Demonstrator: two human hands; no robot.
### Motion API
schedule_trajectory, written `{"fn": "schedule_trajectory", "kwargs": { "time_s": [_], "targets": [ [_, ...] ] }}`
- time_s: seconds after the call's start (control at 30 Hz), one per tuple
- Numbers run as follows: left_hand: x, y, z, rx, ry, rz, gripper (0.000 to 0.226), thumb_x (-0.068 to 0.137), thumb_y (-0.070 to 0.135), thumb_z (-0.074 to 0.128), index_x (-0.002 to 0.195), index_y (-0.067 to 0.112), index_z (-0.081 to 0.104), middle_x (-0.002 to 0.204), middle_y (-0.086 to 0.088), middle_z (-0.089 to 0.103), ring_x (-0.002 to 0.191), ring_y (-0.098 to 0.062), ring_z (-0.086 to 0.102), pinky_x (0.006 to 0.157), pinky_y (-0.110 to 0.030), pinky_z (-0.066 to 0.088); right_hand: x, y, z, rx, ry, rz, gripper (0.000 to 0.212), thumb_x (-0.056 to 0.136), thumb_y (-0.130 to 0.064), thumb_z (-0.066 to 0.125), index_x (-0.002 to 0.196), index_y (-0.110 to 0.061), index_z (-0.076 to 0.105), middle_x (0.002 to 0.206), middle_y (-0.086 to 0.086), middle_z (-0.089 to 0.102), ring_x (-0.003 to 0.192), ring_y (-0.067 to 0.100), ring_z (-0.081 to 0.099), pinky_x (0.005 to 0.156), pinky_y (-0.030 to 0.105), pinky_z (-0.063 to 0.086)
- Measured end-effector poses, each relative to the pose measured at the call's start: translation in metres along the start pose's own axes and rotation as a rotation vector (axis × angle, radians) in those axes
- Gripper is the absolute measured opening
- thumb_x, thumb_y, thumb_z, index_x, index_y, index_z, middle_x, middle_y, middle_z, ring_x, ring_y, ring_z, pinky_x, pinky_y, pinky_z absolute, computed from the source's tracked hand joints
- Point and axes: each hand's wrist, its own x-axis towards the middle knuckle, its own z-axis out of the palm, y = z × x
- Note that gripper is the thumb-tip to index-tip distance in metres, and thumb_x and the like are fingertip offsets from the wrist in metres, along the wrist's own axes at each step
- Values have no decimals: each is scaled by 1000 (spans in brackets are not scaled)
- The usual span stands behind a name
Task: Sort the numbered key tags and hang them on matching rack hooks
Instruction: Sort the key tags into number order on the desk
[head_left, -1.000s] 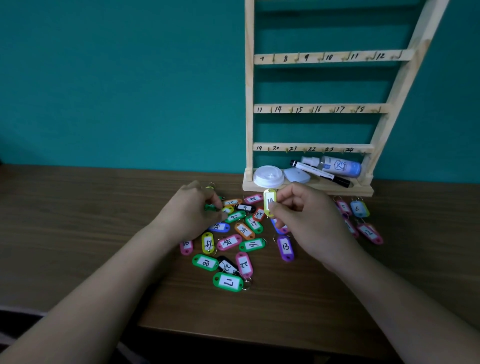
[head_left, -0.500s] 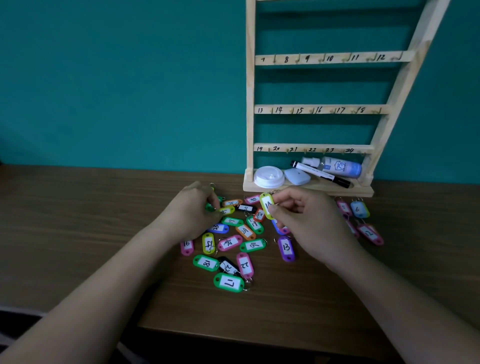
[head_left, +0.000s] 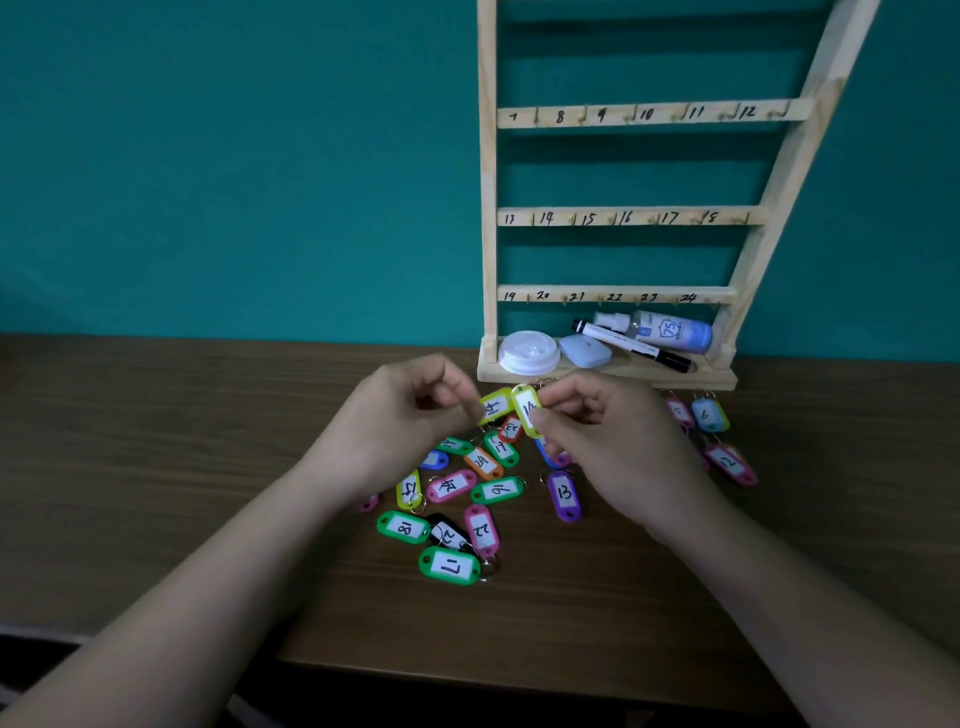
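A wooden rack (head_left: 639, 218) with numbered hooks stands against the teal wall; none of its visible hooks carries a tag. Several coloured key tags (head_left: 452, 519) lie in a loose pile on the brown table in front of me. My left hand (head_left: 395, 426) pinches one yellow-green tag (head_left: 496, 407) above the pile. Right beside it, my right hand (head_left: 608, 441) pinches a second yellow tag (head_left: 527, 410). The two tags almost touch. Below the hands I read a green 17 tag (head_left: 449, 566) and a purple 13 tag (head_left: 564, 493).
The rack's bottom shelf holds a white lid (head_left: 529, 352), a pale blue case (head_left: 584, 351), a black marker (head_left: 631, 345) and a spray bottle (head_left: 667, 330). A few more tags, a blue 6 (head_left: 707, 414) and a pink one (head_left: 732, 464), lie at the right.
My left hand rose off the pile with a yellow-green tag and brought it up beside the tag in my right hand, which has tilted slightly.
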Motion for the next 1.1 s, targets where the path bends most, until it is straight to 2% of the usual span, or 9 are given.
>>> {"fn": "schedule_trajectory", "kwargs": {
  "time_s": [0.2,0.3,0.43,0.63,0.77,0.9,1.1],
  "targets": [
    [-8,12,1,-29,-94,16,8,97,19,75,94,26,78,85,-1,75,85,-17,74,82,-29,55,3,1,-13,-67,46,-42,9,95,-24,79,103,-29,80,86,-11,77,76,5,74,81,40,63],
    [-10,16,5,-113,-114,1,9,93,18,80,98,25,80,90,-3,77,85,-23,75,77,-29,56,1,2,-15,-106,-10,-53,11,95,-26,78,105,-31,80,85,-12,77,77,3,73,78,32,61],
    [-8,17,11,-191,-80,-19,20,87,13,85,104,17,76,91,-6,78,79,-17,75,74,-26,58,-7,3,-10,-122,-92,-73,9,96,-27,78,99,-36,78,84,-17,76,76,0,72,75,27,58],
    [-7,19,8,-142,-125,-34,26,87,14,85,109,17,72,91,-5,79,79,-13,75,75,-27,58,-8,4,-17,-189,21,-95,9,95,-28,79,103,-32,82,85,-19,74,84,-4,68,70,10,47],
    [-7,19,15,-168,-61,-29,30,84,14,87,108,18,70,90,-3,80,81,-14,77,79,-35,63,-13,2,-17,-187,-104,-87,10,97,-31,76,106,-33,81,87,-20,75,83,-4,70,74,16,51],
    [-8,17,23,-172,32,-16,27,83,15,89,102,19,71,88,-1,80,83,-19,77,83,-47,63,-16,2,-16,-80,-149,-61,10,98,-30,75,106,-30,81,87,-17,77,76,2,74,69,19,55],
    [-11,23,33,-222,139,-19,30,76,17,94,97,19,72,88,1,80,83,-18,77,80,-37,64,-17,3,-17,-43,-184,-30,6,95,-26,79,100,-26,81,86,-12,79,79,3,75,74,25,60]
  ]
}}
